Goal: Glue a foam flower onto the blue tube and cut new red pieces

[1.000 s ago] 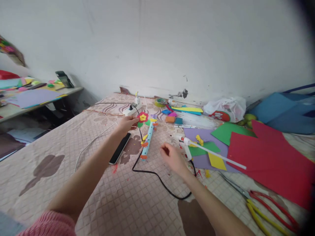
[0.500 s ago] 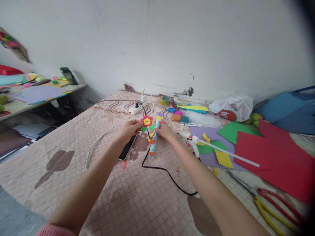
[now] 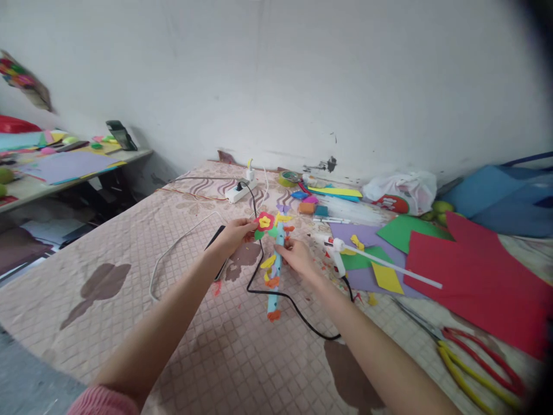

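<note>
Between finger and thumb, my left hand [image 3: 239, 233] pinches a paper flower [image 3: 265, 222] with red petals, a yellow centre and green leaves. My right hand [image 3: 296, 253] grips a light-blue strip [image 3: 273, 300] around its middle. Small orange, yellow and purple pieces stick out along the strip. The flower is close to the strip's upper left side; whether the two touch I cannot tell. A dark phone [image 3: 215, 235] lies partly hidden under my left hand and wrist. Right of my right hand lies a white glue gun [image 3: 338, 262] with a long glue stick [image 3: 397, 268] in it.
Scissors [image 3: 449, 343] with red and yellow handles lie at the right front, near red paper [image 3: 470, 276] and a purple sheet [image 3: 363, 278]. A black cord [image 3: 298, 305] loops across the table. A power strip [image 3: 242, 190] stands at the back.
The blue strip has come nearer to me, its lower end reaching further down, with my right hand on it. The flower has shifted slightly right and down in my left hand.
</note>
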A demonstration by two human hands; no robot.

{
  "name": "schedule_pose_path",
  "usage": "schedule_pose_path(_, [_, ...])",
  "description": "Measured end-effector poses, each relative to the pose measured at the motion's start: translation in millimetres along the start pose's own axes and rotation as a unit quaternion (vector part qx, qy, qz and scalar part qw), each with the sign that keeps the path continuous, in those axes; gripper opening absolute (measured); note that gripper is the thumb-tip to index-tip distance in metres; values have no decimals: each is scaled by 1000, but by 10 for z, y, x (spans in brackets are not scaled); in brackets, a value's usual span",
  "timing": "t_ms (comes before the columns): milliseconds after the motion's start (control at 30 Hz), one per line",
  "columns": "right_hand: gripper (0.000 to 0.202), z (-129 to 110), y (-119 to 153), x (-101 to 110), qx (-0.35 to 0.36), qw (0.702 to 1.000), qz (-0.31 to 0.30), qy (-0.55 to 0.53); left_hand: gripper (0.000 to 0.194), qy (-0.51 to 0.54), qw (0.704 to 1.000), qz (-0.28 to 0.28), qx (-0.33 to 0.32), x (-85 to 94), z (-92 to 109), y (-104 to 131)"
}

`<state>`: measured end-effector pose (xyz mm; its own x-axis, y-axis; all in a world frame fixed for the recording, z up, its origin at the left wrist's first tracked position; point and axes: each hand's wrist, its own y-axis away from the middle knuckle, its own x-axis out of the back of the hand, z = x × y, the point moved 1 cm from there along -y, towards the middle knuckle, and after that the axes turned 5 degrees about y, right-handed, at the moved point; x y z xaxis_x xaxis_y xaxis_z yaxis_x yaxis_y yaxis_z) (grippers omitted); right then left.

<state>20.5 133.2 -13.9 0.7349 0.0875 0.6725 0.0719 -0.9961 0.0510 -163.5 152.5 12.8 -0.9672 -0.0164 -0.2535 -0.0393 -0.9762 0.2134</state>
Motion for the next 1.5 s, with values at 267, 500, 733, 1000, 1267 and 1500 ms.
schedule_pose_path(267, [24,28,121,-34,5,1000,-2,-3,20,-4,1000,-6,15,-162,-177,-132])
schedule_pose_path(500, [21,125,172,-82,8,1000,2,-22,14,45,998,-17,42,-222,-336,-241])
schedule_pose_path(733, [23,55,193,-40,14,999,-2,-49,10,95,995,-17,37,-254,-162,-456])
schedule_pose_path(1000, [19,47,181,-26,22,999,-1,-37,10,78,996,-24,43,-297,-34,-568])
schedule_pose_path(1267, [20,41,168,-38,26,999,7,-36,12,36,998,-13,41,-352,-26,-631])
schedule_pose_path(1500, [21,70,189,-38,33,998,6,-51,15,38,999,-5,29,-328,-33,-644])
